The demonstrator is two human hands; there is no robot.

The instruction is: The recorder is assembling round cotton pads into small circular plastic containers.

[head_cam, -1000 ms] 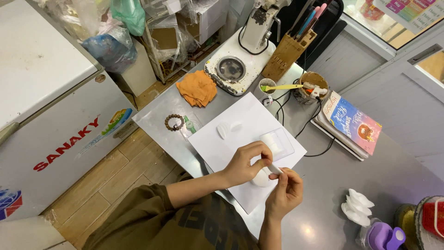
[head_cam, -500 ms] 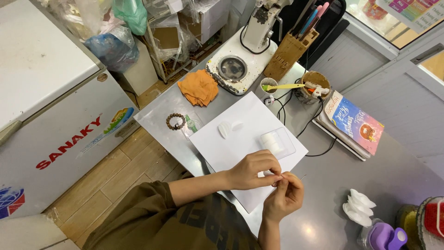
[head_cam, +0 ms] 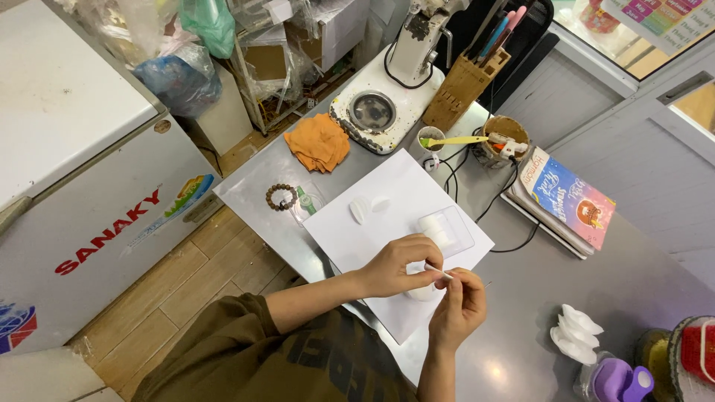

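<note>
My left hand [head_cam: 402,264] and my right hand [head_cam: 460,301] meet over the near part of a white paper sheet [head_cam: 387,216] on a grey metal counter [head_cam: 521,298]. Both pinch a thin white stick [head_cam: 438,272] between their fingertips. A small white piece [head_cam: 421,292] lies on the paper just under my hands, partly hidden. Beyond them sits a clear plastic tray [head_cam: 447,229] holding white pieces. Two small white shapes [head_cam: 366,207] lie farther left on the sheet.
A bead bracelet [head_cam: 279,196] and an orange cloth [head_cam: 319,141] lie at the counter's left end. Behind stand a white machine [head_cam: 387,97], a wooden tool block [head_cam: 465,89], cups, cables and a book [head_cam: 567,197]. White pads [head_cam: 575,331] and a purple bottle [head_cam: 622,380] sit right. A chest freezer [head_cam: 74,149] stands left.
My hands have drawn closer together, towards me, and now hold the thin white stick between them. The view has shifted slightly.
</note>
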